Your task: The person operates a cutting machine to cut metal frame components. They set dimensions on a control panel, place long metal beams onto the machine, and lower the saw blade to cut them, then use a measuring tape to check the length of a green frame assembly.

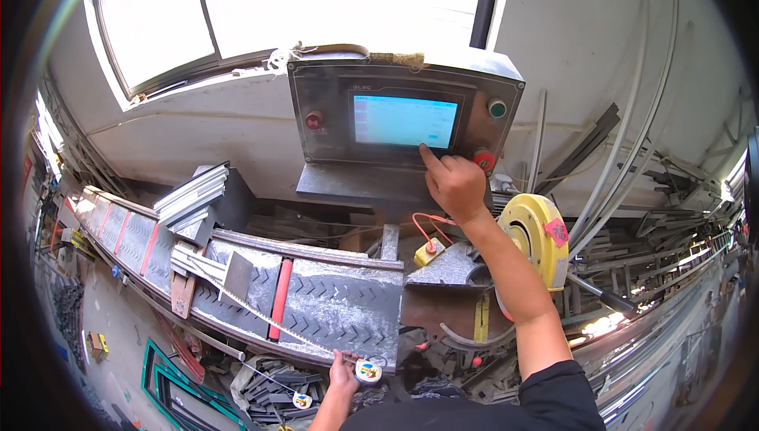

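My right hand (458,186) reaches up to a grey control panel (324,87). Its index finger is stretched out at the lower edge of the lit touchscreen (405,121), and the other fingers are curled with nothing visible in them. Low in the middle, my left hand (341,376) is closed at a white tape measure (368,371) beside the conveyor's near edge. From there the tape measure's blade (269,320) runs out toward the upper left, across the conveyor belt (336,293) to a metal bracket (236,277).
A red emergency stop button (484,160) and a green button (496,107) flank the screen. Right of the conveyor stands a yellow round machine guard (531,233) with a lever (609,296). Metal profiles (194,194) lie stacked at left; green frames (170,383) rest on the floor.
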`<state>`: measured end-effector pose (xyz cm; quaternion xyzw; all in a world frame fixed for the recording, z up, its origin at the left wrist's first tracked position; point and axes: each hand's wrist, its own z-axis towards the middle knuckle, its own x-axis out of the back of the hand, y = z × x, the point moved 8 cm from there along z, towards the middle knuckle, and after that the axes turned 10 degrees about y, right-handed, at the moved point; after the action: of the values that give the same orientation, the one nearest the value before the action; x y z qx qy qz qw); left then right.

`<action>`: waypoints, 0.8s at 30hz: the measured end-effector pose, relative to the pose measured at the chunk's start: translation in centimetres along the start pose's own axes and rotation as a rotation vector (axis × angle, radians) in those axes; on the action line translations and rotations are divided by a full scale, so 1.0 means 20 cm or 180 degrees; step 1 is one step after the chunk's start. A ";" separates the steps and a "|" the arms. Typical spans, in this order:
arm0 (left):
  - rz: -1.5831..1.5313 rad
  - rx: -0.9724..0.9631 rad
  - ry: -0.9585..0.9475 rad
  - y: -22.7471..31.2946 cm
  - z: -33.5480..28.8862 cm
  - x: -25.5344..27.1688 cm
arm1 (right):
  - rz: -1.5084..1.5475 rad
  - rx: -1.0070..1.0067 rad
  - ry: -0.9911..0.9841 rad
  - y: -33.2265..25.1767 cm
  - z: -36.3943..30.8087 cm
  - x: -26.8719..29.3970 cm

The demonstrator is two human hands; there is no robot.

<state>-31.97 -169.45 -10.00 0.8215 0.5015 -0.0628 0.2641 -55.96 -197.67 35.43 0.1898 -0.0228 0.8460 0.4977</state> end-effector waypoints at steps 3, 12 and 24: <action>-0.0017 0.0029 -0.0093 0.00 -0.04 -0.07 | -0.0016 -0.0076 0.0093 0.02 -0.02 0.02; -0.0017 0.0119 -0.0185 -0.08 -0.03 -0.04 | 0.0141 0.0148 0.0339 -0.01 0.00 0.08; 0.0326 0.0101 -0.0491 -0.18 -0.22 0.04 | 0.0338 0.0106 0.0283 -0.05 -0.01 0.07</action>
<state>-35.29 -165.32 -7.91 0.8429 0.4359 -0.1203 0.2917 -55.72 -196.00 35.55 0.1588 0.0034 0.8791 0.4495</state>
